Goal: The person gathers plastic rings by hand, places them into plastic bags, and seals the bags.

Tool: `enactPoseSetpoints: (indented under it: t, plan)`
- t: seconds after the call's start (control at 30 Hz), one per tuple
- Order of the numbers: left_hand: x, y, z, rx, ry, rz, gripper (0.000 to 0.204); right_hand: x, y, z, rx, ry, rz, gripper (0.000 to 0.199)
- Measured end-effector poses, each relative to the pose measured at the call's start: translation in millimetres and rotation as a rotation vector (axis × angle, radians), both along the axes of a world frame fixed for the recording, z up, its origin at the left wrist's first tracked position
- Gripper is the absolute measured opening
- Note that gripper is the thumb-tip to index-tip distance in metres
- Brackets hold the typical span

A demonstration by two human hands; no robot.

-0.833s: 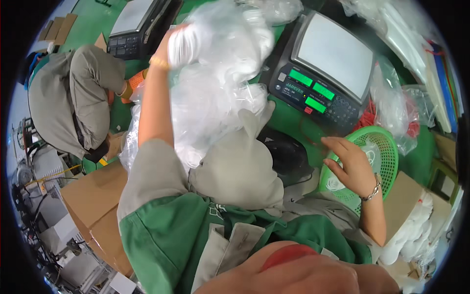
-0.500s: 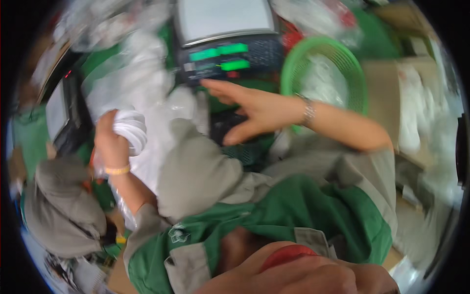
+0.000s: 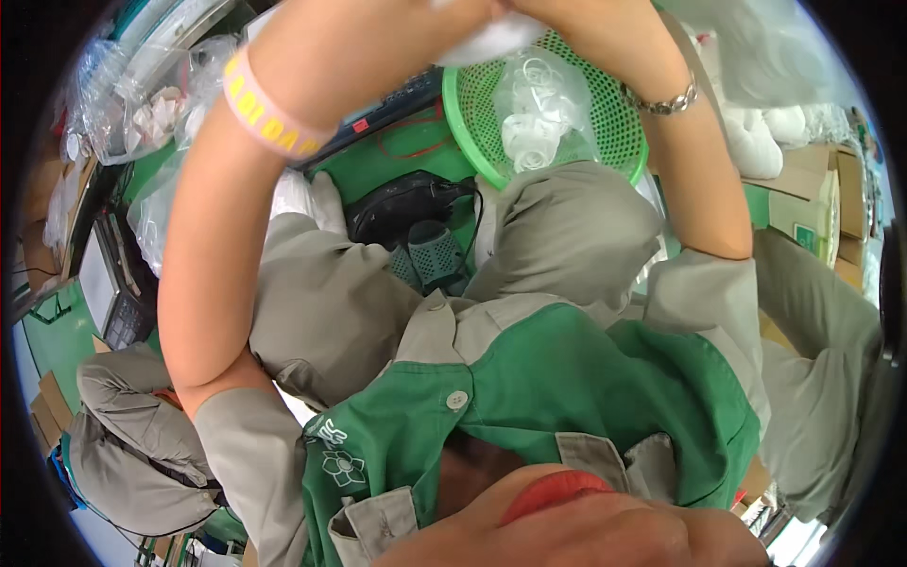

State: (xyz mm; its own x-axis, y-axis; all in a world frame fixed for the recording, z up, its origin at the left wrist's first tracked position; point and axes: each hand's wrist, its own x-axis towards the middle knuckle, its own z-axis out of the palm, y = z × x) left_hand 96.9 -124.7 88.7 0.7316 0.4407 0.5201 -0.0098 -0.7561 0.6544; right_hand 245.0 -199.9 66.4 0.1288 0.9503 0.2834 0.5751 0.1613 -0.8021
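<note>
Both of my hands are raised together at the upper edge, partly cut off. My left hand [image 3: 416, 33] reaches in from the left, with a pale printed wristband [image 3: 269, 109] on that arm. My right hand [image 3: 590, 14] meets it from the other side, above a metal bracelet [image 3: 666, 97]. Just under and between them is a blurred white thing [image 3: 496, 40], too smeared to name. The fingers of both hands are out of the picture or blurred, so their grip is hidden. Below the hands stands a green plastic basket [image 3: 463, 123] holding a clear bag of white ring-shaped pieces [image 3: 539, 118].
The dark keypad of a scale [image 3: 402, 102] shows behind my left forearm. A black pouch [image 3: 406, 203] lies between my knees. Another scale [image 3: 113, 283] stands at left, near a seated person [image 3: 142, 435]. Clear bags [image 3: 151, 113] and cardboard boxes [image 3: 803, 213] flank me.
My left hand, holding a coiled white bundle before, has swung up and right. My right hand has moved from the scale keypad up to the top edge. The view has shifted.
</note>
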Motion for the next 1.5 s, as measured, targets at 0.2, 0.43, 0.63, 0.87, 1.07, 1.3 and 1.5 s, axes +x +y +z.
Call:
enactPoseSetpoints:
  t: [0.2, 0.43, 0.63, 0.87, 1.07, 1.3, 1.5]
  plan:
    - [-47.1, -9.0, -26.3, 0.002, 0.552, -0.549, 0.056, 67.9, -109.2, -75.2, -0.135, 0.463, -0.428, 0.029]
    - [-80.7, -63.9, -21.5, 0.187, 0.872, -0.691, 0.057, 123.6, -203.8, -221.7, -0.217, 0.84, -0.754, 0.032]
    - [-62.2, -31.4, -66.0, 0.095, 0.95, -0.511, 0.05, 115.7, -190.3, -262.3, -0.526, 0.859, -0.723, 0.04]
    - [-55.4, 3.6, -85.5, -0.21, 0.811, -0.37, 0.043, 75.6, -139.8, -146.5, -0.275, 0.839, -0.221, 0.031]
    - [-29.7, -15.0, -85.1, -0.195, 0.588, -0.375, 0.05, 36.6, -118.5, -50.6, -0.096, 0.655, -0.071, 0.035]
    - [-17.9, -3.3, -90.3, -0.196, 0.063, -0.223, 0.052, -1.2, -56.8, 7.4, -0.15, 0.693, 0.117, 0.042]
    - [-36.8, 32.9, -73.1, -0.987, -0.231, -0.374, 0.024, 43.7, -54.4, 5.5, 0.017, 0.561, 0.171, 0.032]
